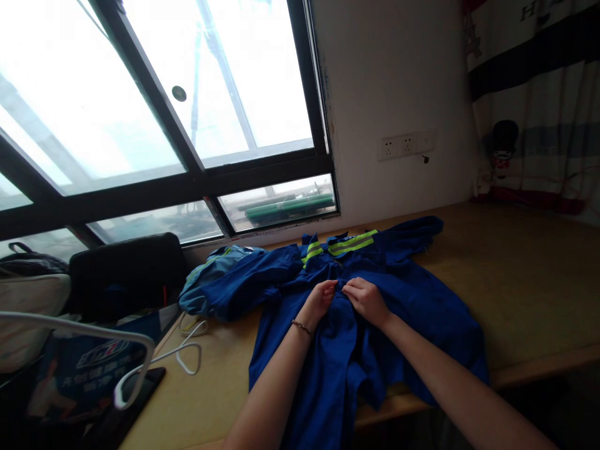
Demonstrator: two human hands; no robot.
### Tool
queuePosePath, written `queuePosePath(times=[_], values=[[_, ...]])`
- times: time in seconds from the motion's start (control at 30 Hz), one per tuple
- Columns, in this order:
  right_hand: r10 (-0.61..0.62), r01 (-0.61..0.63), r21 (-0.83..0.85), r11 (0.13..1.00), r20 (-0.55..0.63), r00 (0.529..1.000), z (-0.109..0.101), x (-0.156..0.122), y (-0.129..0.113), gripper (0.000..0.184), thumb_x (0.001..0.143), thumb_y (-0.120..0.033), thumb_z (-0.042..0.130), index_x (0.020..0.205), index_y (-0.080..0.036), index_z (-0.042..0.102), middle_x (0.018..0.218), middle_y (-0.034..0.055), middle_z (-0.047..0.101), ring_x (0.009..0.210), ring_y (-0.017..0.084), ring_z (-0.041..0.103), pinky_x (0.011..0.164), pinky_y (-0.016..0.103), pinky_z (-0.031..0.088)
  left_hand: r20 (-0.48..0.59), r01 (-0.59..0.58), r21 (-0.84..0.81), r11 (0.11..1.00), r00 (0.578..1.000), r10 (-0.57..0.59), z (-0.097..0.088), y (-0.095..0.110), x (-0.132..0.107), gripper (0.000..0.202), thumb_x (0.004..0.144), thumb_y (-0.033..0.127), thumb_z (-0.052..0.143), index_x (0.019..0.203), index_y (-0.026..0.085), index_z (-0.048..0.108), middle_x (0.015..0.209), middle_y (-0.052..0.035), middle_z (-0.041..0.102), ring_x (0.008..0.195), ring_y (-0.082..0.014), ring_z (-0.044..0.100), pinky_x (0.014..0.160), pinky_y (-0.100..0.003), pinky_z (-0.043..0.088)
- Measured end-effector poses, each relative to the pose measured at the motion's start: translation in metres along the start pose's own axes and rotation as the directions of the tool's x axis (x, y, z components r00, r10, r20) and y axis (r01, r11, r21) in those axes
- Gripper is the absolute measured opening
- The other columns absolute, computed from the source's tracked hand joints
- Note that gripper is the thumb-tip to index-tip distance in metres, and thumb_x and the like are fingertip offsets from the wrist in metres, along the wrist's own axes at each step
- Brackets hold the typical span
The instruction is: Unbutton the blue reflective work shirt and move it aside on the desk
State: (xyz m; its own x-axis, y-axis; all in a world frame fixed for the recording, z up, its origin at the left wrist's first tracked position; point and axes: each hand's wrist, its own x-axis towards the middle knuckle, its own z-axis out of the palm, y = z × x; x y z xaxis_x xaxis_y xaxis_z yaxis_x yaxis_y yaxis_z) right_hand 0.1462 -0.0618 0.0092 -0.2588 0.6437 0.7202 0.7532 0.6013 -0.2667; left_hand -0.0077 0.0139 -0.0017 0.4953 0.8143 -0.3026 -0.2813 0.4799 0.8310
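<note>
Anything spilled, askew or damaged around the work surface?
I see no spill. The blue garment lies rumpled, its lower part hanging over the front edge of the table. Paint on the wall looks chipped beside the window frame.

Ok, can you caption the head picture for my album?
Left hand and right hand pinch a blue cloth garment with yellow-grey stripes on a tan table.

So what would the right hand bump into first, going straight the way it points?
The right hand touches the garment; beyond that fabric, probably the left hand, though depth is unclear.
</note>
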Motion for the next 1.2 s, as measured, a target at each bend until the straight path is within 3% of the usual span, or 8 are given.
queuePosePath(times=[0.37,0.6,0.73,0.9,1.0,1.07,1.13,1.2], values=[[0.267,-0.24,0.325,0.915,-0.039,0.963,0.007,-0.003,0.008,0.006,0.077,-0.022,0.057,0.077,-0.02,0.063,0.076,0.0019,0.059,0.067,0.014,0.056,0.063,0.026,0.045,0.103,0.18,-0.084,0.98,0.98,-0.171,-0.002,0.007,-0.007,0.039,0.082,0.019,0.045,0.045,0.016,0.033,0.035,0.0076,0.022,0.03,-0.0007,0.017,0.029,-0.014,0.015],[0.283,-0.267,0.405,0.875,0.02,0.959,0.007,-0.001,0.012,0.044,0.073,-0.016,0.056,0.115,-0.028,0.051,0.117,0.0034,0.051,0.07,0.011,0.056,0.068,0.027,0.048,0.15,0.233,-0.108,0.966,0.965,-0.216,0.002,0.007,-0.008,0.032,0.079,0.017,0.051,0.048,0.014,0.041,0.036,0.0072,0.026,0.03,-0.0006,0.019,0.028,-0.013,0.017],[0.267,-0.255,0.403,0.879,0.028,0.963,0.009,-0.003,0.013,0.035,0.074,-0.015,0.054,0.107,-0.025,0.057,0.099,0.0026,0.058,0.08,0.015,0.056,0.071,0.028,0.047,0.15,0.243,-0.074,0.967,0.962,-0.23,0.005,0.005,-0.007,0.023,0.082,0.019,0.047,0.061,0.012,0.049,0.04,0.0072,0.029,0.03,0.0002,0.023,0.029,-0.011,0.018],[0.343,-0.288,0.422,0.86,-0.059,0.937,0.01,0.001,0.012,0.018,0.077,-0.02,0.051,0.092,-0.021,0.062,0.083,0.0036,0.056,0.07,0.014,0.055,0.06,0.026,0.047,0.148,0.138,-0.02,0.99,0.98,-0.133,0.006,0.003,-0.006,0.021,0.083,0.028,0.047,0.08,0.01,0.057,0.045,0.0057,0.037,0.032,-0.0002,0.029,0.03,-0.01,0.02],[0.482,-0.365,0.407,0.837,-0.232,0.845,0.002,0.003,0.027,0.017,0.078,-0.027,0.049,0.087,-0.018,0.061,0.082,0.0057,0.057,0.068,0.016,0.055,0.06,0.028,0.046,0.051,-0.066,0.108,0.992,0.997,0.061,0.003,0.006,-0.009,0.024,0.077,0.031,0.055,0.087,0.009,0.059,0.053,0.0013,0.049,0.039,-0.0028,0.04,0.037,-0.014,0.03],[0.584,-0.466,0.361,0.808,-0.381,0.716,-0.006,0.001,0.049,0.021,0.077,-0.032,0.05,0.087,-0.016,0.061,0.082,0.0073,0.058,0.068,0.017,0.054,0.062,0.03,0.046,-0.067,-0.216,0.204,0.955,0.97,0.234,-0.002,0.011,-0.011,0.026,0.073,0.03,0.058,0.089,0.009,0.059,0.065,-0.0032,0.056,0.048,-0.0059,0.049,0.046,-0.017,0.038],[0.643,-0.588,0.29,0.755,-0.503,0.578,-0.015,-0.005,0.077,0.025,0.075,-0.034,0.051,0.086,-0.014,0.062,0.084,0.0099,0.059,0.071,0.019,0.055,0.068,0.034,0.045,-0.228,-0.333,0.399,0.854,0.866,0.445,-0.01,0.015,-0.011,0.027,0.071,0.029,0.059,0.092,0.012,0.057,0.082,-0.0076,0.06,0.065,-0.0114,0.057,0.058,-0.022,0.043],[0.67,-0.685,0.221,0.694,-0.546,0.502,-0.021,-0.014,0.103,0.026,0.074,-0.032,0.051,0.086,-0.012,0.063,0.09,0.0136,0.06,0.082,0.024,0.055,0.076,0.038,0.043,-0.321,-0.299,0.706,0.642,0.673,0.666,-0.019,0.016,-0.01,0.033,0.069,0.029,0.06,0.099,0.014,0.055,0.104,-0.0131,0.056,0.093,-0.0209,0.056,0.076,-0.03,0.043]])
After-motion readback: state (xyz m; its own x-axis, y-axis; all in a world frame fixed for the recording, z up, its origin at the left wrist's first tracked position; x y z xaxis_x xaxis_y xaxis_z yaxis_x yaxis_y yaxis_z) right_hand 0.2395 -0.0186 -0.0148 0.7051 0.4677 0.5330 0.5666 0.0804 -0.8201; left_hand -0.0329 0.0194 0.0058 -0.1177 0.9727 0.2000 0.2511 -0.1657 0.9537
